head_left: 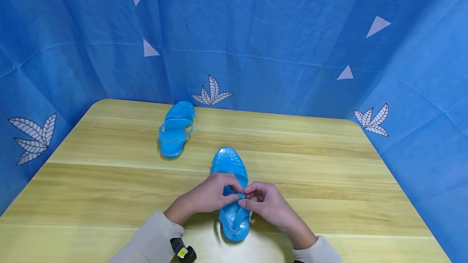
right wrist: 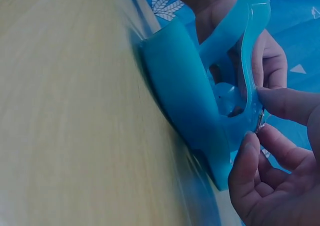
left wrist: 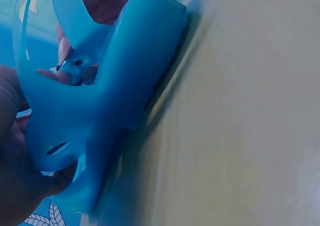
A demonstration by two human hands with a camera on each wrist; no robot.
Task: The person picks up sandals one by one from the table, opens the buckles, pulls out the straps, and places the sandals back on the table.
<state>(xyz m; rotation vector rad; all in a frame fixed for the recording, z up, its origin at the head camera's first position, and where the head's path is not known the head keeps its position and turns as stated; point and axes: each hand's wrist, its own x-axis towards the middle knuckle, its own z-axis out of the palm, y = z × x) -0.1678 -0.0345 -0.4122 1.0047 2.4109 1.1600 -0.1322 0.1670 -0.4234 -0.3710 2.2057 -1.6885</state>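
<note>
A glossy blue sandal (head_left: 229,160) lies sole down on the table, toe end pointing away from me. On its right side a small metal buckle (head_left: 242,195) sits on the strap. From the left, my left hand (head_left: 213,192) reaches across the sandal and pinches the strap beside the buckle with thumb and fingers. My right hand (head_left: 268,206) meets it from the right, its fingertips pinching the buckle. In the right wrist view the buckle (right wrist: 260,120) shows edge-on between fingertips. The fingers partly hide the fastening in every view.
A second blue sandal (head_left: 179,111) lies farther back to the left, near the table's rear edge. The wood-grain table (head_left: 321,165) has rounded back corners. A blue printed cloth (head_left: 285,31) hangs round the back and sides. A black watch (head_left: 184,251) is on the left sleeve.
</note>
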